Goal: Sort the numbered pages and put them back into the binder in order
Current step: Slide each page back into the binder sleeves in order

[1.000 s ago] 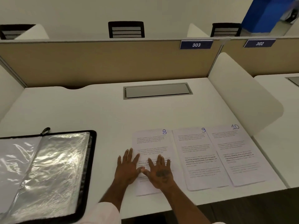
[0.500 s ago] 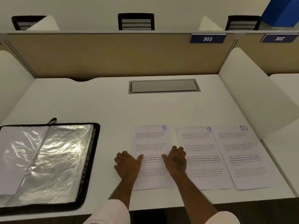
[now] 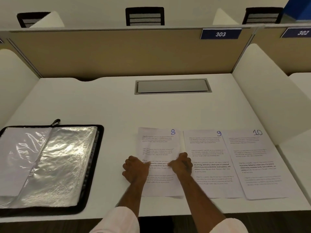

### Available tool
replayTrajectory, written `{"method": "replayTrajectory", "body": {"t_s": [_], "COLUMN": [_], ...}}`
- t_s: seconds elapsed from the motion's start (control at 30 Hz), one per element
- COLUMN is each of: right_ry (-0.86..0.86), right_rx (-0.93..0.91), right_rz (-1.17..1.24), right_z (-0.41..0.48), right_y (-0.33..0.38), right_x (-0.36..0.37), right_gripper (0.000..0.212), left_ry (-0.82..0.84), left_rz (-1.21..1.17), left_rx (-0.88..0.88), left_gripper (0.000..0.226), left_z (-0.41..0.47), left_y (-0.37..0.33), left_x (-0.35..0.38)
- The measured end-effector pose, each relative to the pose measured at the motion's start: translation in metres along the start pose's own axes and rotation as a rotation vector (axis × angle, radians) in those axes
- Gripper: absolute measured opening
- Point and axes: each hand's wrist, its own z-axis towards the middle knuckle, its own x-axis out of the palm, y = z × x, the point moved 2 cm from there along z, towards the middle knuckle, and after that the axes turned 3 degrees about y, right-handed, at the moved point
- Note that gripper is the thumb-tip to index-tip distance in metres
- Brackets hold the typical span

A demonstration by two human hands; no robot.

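Three printed pages lie side by side near the desk's front edge: page 8 (image 3: 158,145), page 9 (image 3: 212,179) and page 10 (image 3: 259,165), each numbered by hand at its top right. My left hand (image 3: 135,170) grips the left edge of page 8 and my right hand (image 3: 182,164) grips its right edge, fingers curled over the paper. An open black zip binder (image 3: 94,158) with shiny clear sleeves (image 3: 55,163) lies at the left of the desk.
The white desk (image 3: 109,106) has a grey cable hatch (image 3: 172,86) at the back centre. A tan partition (image 3: 117,51) and white side dividers (image 3: 262,91) enclose the desk. Chairs stand beyond the partition.
Both hands went from lying flat on page 8 to curling around its left and right edges. The pages and binder stay where they were.
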Motion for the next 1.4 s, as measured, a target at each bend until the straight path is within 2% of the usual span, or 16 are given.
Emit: {"method": "replayTrajectory", "body": {"t_s": [0.17,0.27,0.4,0.43,0.5,0.6,0.7,0.77,0.9,1.07,1.17,1.27,1.3,1.33,1.4], "right_ry": [0.008,0.023,0.028,0.023,0.009,-0.012,-0.039,-0.038,-0.091,-0.137,-0.122,-0.179,-0.211,-0.233,-0.279], "right_rx": [-0.012,-0.049,-0.112,-0.127,-0.154,-0.236,-0.308,-0.354,-0.395,-0.421,-0.490,-0.610,-0.636,-0.651,-0.652], "right_rz": [0.102,0.198,0.222,0.219,0.225,0.243,0.220,0.229,0.197,0.194,0.283,0.247,0.187,0.127,-0.011], "right_z": [0.007,0.006,0.004,0.002,-0.001,-0.013,-0.029,-0.040,-0.056,-0.086,-0.123,-0.155,-0.163,-0.168,-0.182], "right_y": [-0.003,-0.004,-0.004,-0.004,-0.001,0.010,0.028,0.044,0.067,0.095,0.118,0.137,0.142,0.144,0.148], "right_x": [-0.003,-0.011,-0.015,-0.015,-0.015,-0.016,-0.016,-0.011,0.005,0.037,0.069,0.100,0.108,0.117,0.131], "right_gripper": [0.066,0.065,0.061,0.054,0.023,0.044,0.045,0.037,0.028,0.026,0.009,0.052,0.058,0.055,0.034], "left_ry": [0.085,0.083,0.093,0.083,0.037,-0.092,-0.249,-0.288,-0.244,-0.204,-0.196,-0.250,-0.266,-0.278,-0.302], "left_rz": [-0.260,-0.420,-0.465,-0.480,-0.486,-0.429,-0.216,-0.202,-0.375,-0.339,-0.285,-0.302,-0.316,-0.327,-0.317], "left_rx": [0.005,0.013,0.042,0.055,0.088,0.155,0.303,0.341,0.231,0.364,0.412,0.491,0.519,0.553,0.634], "left_gripper": [0.062,0.055,0.040,0.033,0.018,0.018,0.018,0.021,0.022,0.027,0.022,0.016,0.015,0.015,0.015], "left_z": [0.001,0.001,0.008,0.007,0.002,-0.009,-0.012,-0.008,0.011,0.034,0.045,0.051,0.052,0.050,0.045], "left_y": [0.000,0.004,0.019,0.023,0.026,0.031,0.033,0.037,0.053,0.087,0.109,0.129,0.135,0.140,0.150], "left_x": [-0.005,-0.009,-0.007,-0.009,-0.016,-0.035,-0.057,-0.071,-0.100,-0.128,-0.138,-0.146,-0.147,-0.147,-0.149]}}
